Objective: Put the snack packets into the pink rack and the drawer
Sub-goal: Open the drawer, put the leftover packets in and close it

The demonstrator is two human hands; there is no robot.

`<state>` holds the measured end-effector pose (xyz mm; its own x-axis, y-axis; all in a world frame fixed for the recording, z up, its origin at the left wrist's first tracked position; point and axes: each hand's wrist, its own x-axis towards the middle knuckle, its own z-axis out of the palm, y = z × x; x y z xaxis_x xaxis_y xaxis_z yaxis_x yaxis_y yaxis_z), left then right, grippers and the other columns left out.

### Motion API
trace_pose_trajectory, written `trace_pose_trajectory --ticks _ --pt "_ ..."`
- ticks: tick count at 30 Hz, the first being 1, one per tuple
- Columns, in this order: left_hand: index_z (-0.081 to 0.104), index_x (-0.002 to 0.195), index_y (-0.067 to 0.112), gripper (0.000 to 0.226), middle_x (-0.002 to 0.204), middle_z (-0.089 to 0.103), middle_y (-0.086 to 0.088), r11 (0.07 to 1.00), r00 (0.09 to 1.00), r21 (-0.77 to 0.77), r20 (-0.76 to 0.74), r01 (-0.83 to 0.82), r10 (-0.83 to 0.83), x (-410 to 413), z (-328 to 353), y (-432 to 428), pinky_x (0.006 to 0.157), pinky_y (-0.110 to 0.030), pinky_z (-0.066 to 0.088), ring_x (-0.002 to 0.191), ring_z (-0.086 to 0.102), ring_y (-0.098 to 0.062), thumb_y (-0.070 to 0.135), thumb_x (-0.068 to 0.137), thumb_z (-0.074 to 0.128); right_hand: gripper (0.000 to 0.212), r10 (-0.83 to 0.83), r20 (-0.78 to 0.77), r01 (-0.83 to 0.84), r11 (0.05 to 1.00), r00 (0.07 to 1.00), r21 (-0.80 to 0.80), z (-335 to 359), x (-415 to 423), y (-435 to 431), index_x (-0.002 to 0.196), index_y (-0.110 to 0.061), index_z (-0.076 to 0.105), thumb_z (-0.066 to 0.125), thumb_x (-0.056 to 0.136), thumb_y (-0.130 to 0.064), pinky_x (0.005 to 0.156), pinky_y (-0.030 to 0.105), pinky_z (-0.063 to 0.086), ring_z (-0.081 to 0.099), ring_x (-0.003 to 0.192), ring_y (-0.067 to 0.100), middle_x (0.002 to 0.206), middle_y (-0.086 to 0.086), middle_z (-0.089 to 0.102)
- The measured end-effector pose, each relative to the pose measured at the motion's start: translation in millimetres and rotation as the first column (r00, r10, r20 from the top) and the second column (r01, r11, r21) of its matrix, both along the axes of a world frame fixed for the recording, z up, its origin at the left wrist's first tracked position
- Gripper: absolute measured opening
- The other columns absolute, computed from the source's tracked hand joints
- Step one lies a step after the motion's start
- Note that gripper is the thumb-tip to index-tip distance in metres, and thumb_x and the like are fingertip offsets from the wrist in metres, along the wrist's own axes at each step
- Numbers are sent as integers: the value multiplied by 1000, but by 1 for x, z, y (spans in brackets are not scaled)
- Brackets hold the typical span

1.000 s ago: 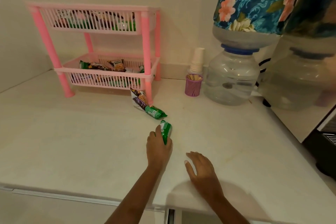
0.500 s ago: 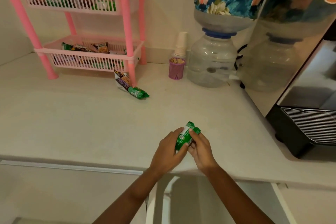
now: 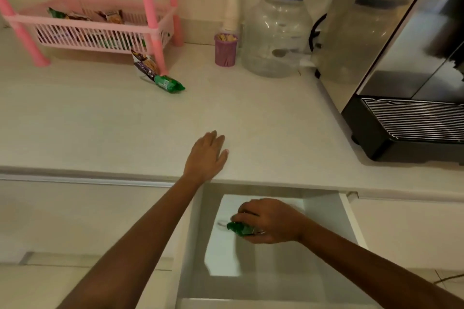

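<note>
My right hand (image 3: 272,221) is down inside the open white drawer (image 3: 351,223) below the counter and grips a green snack packet (image 3: 239,228) close above the drawer floor. My left hand (image 3: 207,155) lies flat with straight fingers on the counter's front edge, holding nothing. The pink rack (image 3: 100,32) stands at the back left with several packets in its lower basket. Another green packet (image 3: 168,83) and a purple packet (image 3: 145,65) lie on the counter by the rack's front right leg.
A purple cup of sticks (image 3: 225,49) and a stack of paper cups (image 3: 232,11) stand beside a clear water dispenser jar (image 3: 276,35). A steel machine with a black drip tray (image 3: 411,123) fills the right of the white counter (image 3: 100,120).
The green packet passed from both hands to my right hand alone, which went down into the drawer. My left hand let go and came to rest on the counter. The view tilted downward.
</note>
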<state>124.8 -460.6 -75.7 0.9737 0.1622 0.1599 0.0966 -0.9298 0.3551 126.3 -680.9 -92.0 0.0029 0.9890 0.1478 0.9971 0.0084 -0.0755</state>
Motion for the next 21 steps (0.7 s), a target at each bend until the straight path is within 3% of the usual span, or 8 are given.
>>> trace_pose_trajectory --ticks 2,4,6,10,15,21 --pt "38 137 7 47 148 34 -19 1000 1000 -18 15 -4 4 -1 2 0 112 -38 25 137 31 -30 29 96 40 40 -92 -10 85 952 996 -295 -29 5 -2 121 -8 55 60 86 -26 68 36 53 63 92 32 113 16 62" --pt "41 135 6 45 146 37 -19 999 999 -47 33 -18 20 -2 3 -1 111 -39 28 134 35 -31 26 96 42 44 -272 36 249 813 962 -527 -58 18 -3 130 -9 45 55 89 -23 78 43 49 53 110 36 126 18 51" --pt "45 133 6 42 144 41 -19 998 998 -62 54 -29 32 -3 2 -1 109 -39 31 132 39 -31 24 95 44 48 -382 80 344 698 921 -628 -79 31 -4 132 -10 40 57 89 -18 81 46 47 47 116 38 131 20 44" --pt "49 130 5 41 142 45 -17 997 995 -66 90 -47 53 -1 0 -2 107 -38 33 129 43 -31 23 93 47 52 -518 144 484 613 843 -625 -117 42 -5 138 -10 33 53 90 -8 87 47 45 45 118 38 136 23 38" --pt "49 131 8 41 143 44 -14 993 992 -95 101 -68 77 -1 -4 -1 108 -38 33 131 42 -29 24 93 47 33 -672 212 647 502 710 -574 -141 47 -7 130 -8 38 37 98 -8 89 45 46 45 119 33 136 20 38" --pt "47 132 10 42 145 43 -11 992 992 -100 90 -76 85 -1 -4 -1 108 -37 34 132 41 -27 26 93 47 30 -650 232 641 507 724 -576 -147 48 -21 128 -8 42 36 99 -12 91 44 47 44 121 30 141 17 35"
